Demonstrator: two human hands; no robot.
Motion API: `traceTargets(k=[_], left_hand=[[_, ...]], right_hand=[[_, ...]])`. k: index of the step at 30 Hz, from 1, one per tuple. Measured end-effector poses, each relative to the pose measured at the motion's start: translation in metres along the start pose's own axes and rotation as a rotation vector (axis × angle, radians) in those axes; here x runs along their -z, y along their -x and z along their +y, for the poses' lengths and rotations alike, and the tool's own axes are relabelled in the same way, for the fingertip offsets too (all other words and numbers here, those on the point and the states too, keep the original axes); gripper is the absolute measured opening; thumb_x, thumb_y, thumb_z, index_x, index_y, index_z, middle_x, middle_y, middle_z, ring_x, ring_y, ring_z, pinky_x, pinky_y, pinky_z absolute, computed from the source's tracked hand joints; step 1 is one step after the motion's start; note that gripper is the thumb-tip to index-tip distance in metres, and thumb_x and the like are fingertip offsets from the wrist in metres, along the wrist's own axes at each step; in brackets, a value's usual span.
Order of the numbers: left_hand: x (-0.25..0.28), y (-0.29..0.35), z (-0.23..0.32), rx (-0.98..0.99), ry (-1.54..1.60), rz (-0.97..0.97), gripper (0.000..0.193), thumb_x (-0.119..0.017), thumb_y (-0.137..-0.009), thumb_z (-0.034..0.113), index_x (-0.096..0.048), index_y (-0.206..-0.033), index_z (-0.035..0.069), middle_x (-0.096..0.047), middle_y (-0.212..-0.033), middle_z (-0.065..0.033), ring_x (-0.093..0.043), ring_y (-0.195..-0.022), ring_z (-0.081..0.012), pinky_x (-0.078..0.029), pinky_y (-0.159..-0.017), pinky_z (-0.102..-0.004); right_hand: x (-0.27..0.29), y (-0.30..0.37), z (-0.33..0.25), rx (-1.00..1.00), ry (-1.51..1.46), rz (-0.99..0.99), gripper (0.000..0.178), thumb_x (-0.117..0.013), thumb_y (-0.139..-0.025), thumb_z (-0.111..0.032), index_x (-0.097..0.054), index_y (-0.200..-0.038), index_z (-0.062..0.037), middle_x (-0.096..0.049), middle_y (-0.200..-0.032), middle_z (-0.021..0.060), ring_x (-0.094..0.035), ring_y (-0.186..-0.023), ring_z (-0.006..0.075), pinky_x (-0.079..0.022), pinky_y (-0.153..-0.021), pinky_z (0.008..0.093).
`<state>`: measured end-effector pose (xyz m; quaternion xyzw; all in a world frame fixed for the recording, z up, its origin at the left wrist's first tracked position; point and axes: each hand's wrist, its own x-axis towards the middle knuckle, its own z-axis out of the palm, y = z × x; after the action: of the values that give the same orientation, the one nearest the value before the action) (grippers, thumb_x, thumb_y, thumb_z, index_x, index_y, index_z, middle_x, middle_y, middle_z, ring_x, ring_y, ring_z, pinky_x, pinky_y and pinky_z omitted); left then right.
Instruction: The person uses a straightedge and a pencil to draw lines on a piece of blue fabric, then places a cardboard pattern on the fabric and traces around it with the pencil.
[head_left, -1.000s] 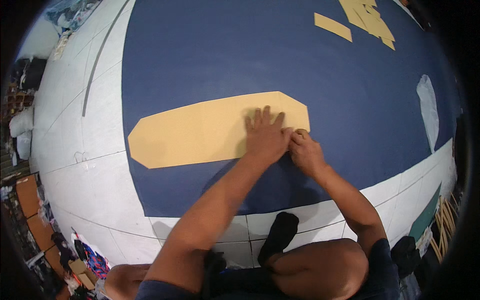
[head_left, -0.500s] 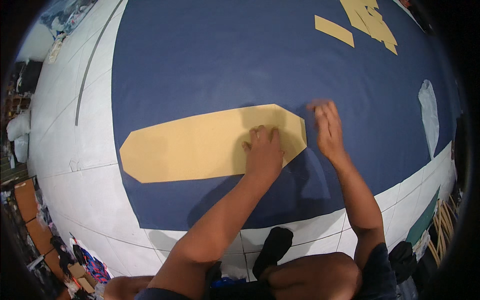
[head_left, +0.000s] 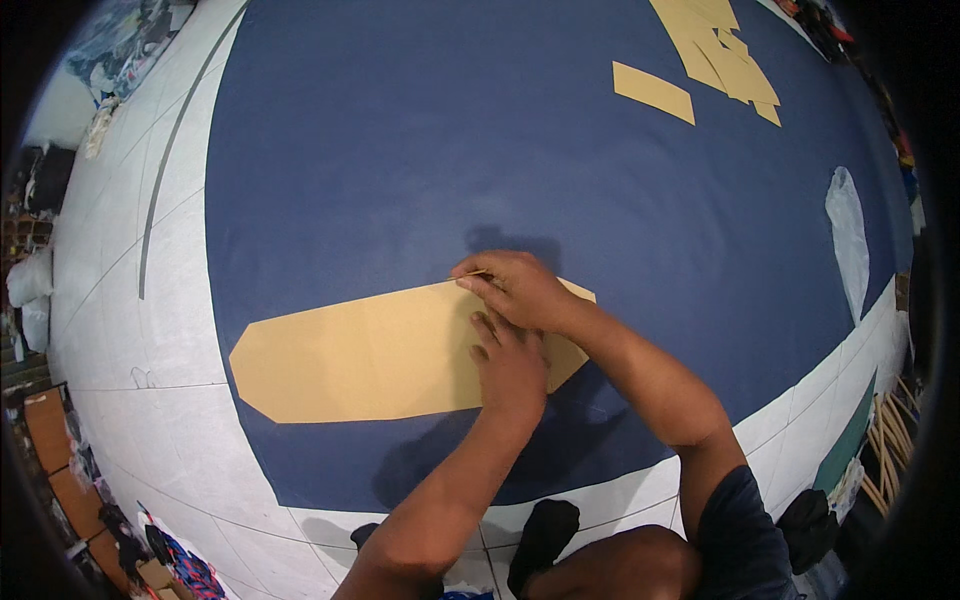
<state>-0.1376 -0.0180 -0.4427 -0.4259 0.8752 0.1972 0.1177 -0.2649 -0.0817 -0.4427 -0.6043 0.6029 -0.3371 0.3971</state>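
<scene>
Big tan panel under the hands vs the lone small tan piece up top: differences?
Size: the big tan panel is far larger than the small tan piece.
Shape: the panel is elongated with clipped corners; the small piece is a simple four-sided strip.
Contact: the left hand rests on the panel; no hand touches the small piece.
Shared: both are tan and lie flat on the blue sheet.

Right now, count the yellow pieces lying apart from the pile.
2: the large piece under the left hand, and the small piece beside the pile. Scraps might hide under that hand.
</scene>
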Motion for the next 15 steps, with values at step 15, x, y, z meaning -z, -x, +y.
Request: traceTargets(k=[15], left_hand=[[-0.005,0.004,0.001,-0.009,-0.024,0.035,0.051,-0.064,-0.097,0.028,-0.058,-0.134,-0.006,-0.05,-0.135,-0.0323,-0.049,-0.131,-0.0503,-0.047,-0.103,-0.0609]], right_hand=[[-0.033,-0.028,-0.008,0.024,-0.016,-0.07,0.024,-0.056,-0.103,-0.019,-0.07,-0.116,-0.0045,-0.074,-0.112,0.0132,-0.069,-0.105,0.0322,-0.054,-0.094,0.0435]])
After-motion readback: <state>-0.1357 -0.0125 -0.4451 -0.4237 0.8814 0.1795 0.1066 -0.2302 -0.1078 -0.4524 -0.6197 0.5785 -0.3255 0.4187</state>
